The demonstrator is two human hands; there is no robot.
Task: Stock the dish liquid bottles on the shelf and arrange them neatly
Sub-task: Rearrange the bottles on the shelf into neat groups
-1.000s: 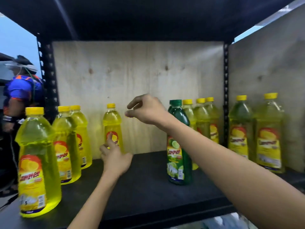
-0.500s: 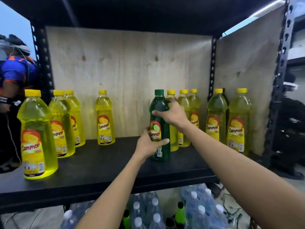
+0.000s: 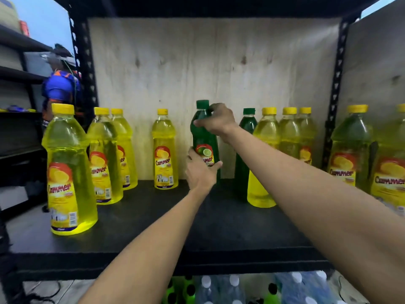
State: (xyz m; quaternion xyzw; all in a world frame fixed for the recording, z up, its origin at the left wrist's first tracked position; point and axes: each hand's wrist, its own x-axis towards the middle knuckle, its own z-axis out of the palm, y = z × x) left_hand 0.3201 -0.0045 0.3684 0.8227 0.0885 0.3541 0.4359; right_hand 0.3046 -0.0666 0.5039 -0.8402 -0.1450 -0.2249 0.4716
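Observation:
A green dish liquid bottle (image 3: 205, 137) stands upright near the back of the black shelf (image 3: 153, 220). My right hand (image 3: 215, 120) grips its shoulder just under the green cap. My left hand (image 3: 200, 170) wraps its lower label. A second green bottle (image 3: 245, 137) stands to the right, partly behind my right forearm. Yellow bottles stand around: one single bottle (image 3: 164, 150) left of the held one, three at the left (image 3: 68, 170), and a row at the right (image 3: 266, 137).
A plywood back panel (image 3: 208, 62) closes the shelf. Black perforated posts (image 3: 335, 84) frame it. More yellow bottles (image 3: 350, 150) fill the bay to the right. Water bottles (image 3: 230, 288) sit below. A person in a blue shirt (image 3: 60, 86) stands at the left.
Both hands closed on the green bottle and shifted it left toward the back panel, revealing a second green bottle on the right. The camera moved closer.

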